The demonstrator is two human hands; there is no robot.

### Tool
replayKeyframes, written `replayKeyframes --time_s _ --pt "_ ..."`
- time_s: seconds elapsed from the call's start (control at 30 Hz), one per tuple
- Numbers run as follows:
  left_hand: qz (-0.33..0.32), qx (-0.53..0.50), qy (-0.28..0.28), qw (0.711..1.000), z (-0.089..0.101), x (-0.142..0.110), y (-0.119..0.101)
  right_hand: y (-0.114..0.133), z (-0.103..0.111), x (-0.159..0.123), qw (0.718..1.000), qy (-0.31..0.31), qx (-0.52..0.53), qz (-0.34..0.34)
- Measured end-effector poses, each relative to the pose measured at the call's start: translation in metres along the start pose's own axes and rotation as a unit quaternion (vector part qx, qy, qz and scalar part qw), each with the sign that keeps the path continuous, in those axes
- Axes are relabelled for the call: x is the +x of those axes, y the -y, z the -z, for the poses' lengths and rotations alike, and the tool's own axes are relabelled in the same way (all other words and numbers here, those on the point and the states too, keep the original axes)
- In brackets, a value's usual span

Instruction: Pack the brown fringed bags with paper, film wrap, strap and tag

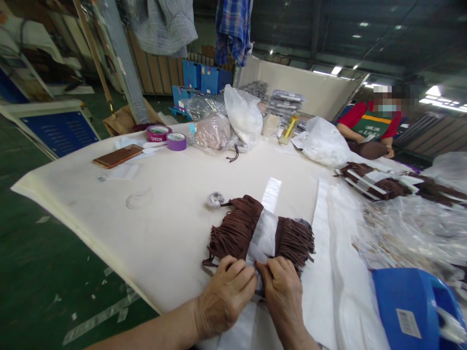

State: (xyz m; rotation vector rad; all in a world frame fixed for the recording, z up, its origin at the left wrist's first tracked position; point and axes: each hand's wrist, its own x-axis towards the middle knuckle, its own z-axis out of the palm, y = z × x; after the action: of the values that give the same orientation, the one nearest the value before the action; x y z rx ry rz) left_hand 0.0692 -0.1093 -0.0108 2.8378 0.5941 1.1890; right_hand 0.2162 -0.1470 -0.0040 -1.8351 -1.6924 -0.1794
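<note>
A bundle of dark brown fringe point(233, 231) lies on the white-covered table in front of me, with a translucent white wrapping strip point(263, 236) around its middle. The strip's far end stretches flat beyond the bundle. My left hand point(228, 294) is closed, its fingertips pinching the strip at the near side of the bundle. Close beside it, my right hand point(282, 291) is closed on the same strip, thumb toward the left hand. The exact edge under the fingertips is hidden. A small clear-wrapped piece point(215, 200) sticks out at the bundle's far left.
White plastic sheets point(341, 272) lie to the right, by a blue bin point(401, 306). More brown fringe bundles point(379, 181) are farther right, near a seated co-worker point(372, 121). Tape rolls point(176, 141), a phone point(117, 156) and plastic bags point(242, 116) stand at the back.
</note>
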Motion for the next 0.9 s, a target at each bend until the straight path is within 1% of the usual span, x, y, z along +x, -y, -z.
replayKeyframes --time_s 0.07,0.17,0.33,0.5,0.63,0.73,0.83,0.9 --pt "-0.019 0.013 0.024 0.999 0.0 -0.001 0.0 0.001 0.0 0.001 1.0 0.008 -0.011 -0.009" --pt "-0.027 0.03 0.053 0.998 -0.001 -0.001 0.0 0.002 0.001 0.001 0.999 0.02 -0.027 -0.018" --pt "-0.061 0.061 0.099 0.991 -0.002 0.002 -0.001 0.004 0.0 0.003 0.997 0.029 -0.057 -0.036" --pt "-0.048 0.082 0.09 0.991 -0.004 -0.001 -0.002 0.006 0.003 0.005 0.997 0.028 -0.048 -0.055" --pt "-0.053 0.094 0.098 0.989 -0.007 -0.007 -0.002 0.004 0.005 0.006 0.996 0.022 -0.024 -0.082" --pt "-0.054 0.107 0.091 0.989 -0.01 -0.008 -0.003 0.002 0.003 0.008 0.994 0.019 0.0 -0.105" --pt "-0.051 0.114 0.089 0.988 -0.01 -0.007 -0.003 0.005 0.005 0.009 0.988 0.006 0.056 -0.143" --pt "-0.05 0.119 0.093 0.987 -0.01 -0.005 -0.002 0.009 0.016 0.008 0.98 -0.011 0.115 -0.162"
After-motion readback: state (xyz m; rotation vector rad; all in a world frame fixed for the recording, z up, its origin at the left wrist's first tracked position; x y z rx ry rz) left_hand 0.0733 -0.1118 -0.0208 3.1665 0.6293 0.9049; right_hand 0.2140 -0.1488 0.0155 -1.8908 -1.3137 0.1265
